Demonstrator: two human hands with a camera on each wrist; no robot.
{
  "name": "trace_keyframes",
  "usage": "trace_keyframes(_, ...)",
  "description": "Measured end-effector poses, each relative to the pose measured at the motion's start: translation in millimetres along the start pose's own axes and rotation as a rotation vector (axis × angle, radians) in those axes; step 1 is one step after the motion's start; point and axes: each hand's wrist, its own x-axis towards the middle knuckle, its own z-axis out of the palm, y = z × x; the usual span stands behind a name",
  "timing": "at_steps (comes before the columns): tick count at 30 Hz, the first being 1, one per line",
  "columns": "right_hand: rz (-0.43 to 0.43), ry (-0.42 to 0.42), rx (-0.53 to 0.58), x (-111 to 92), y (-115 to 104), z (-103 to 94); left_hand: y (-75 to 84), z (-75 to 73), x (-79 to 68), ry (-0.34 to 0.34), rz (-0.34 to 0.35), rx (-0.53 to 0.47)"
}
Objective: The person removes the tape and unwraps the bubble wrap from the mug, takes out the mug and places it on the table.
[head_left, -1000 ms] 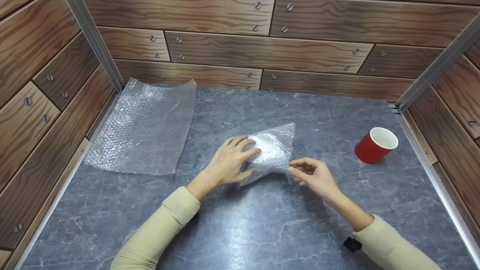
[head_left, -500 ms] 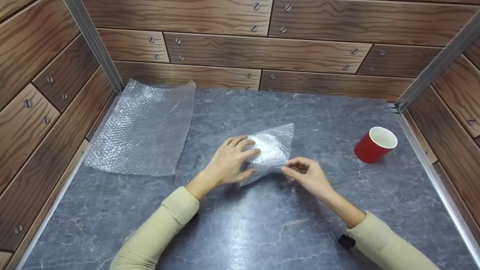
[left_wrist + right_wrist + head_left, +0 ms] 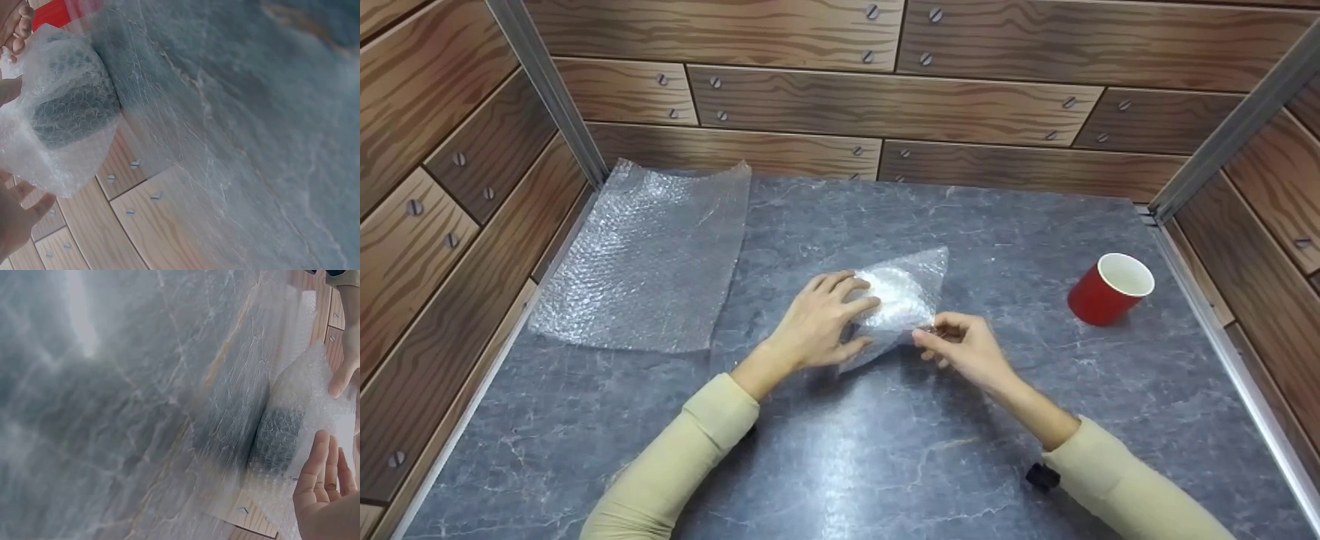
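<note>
Bubble-wrap bundle (image 3: 901,300) looks mostly folded, left hand (image 3: 825,321) spread atop, right hand (image 3: 966,351) pinching its edge; red mug (image 3: 1097,298) unwrapped.

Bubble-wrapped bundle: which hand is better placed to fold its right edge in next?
Right hand, likely: it pinches the bundle at the right edge, while the left hand rests on its left side.
</note>
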Motion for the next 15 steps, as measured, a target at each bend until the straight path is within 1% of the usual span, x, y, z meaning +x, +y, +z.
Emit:
trace_keyframes(6,-0.019,0.003,-0.006,1.6,-0.5,5.4,0.0,0.5,-0.1,-0.002,-0.01,-0.021)
trace_keyframes(15,-0.013,0.036,-0.008,3.8,-2.8,9.1,0.6,-0.5,1.2,-0.003,-0.018,-0.025)
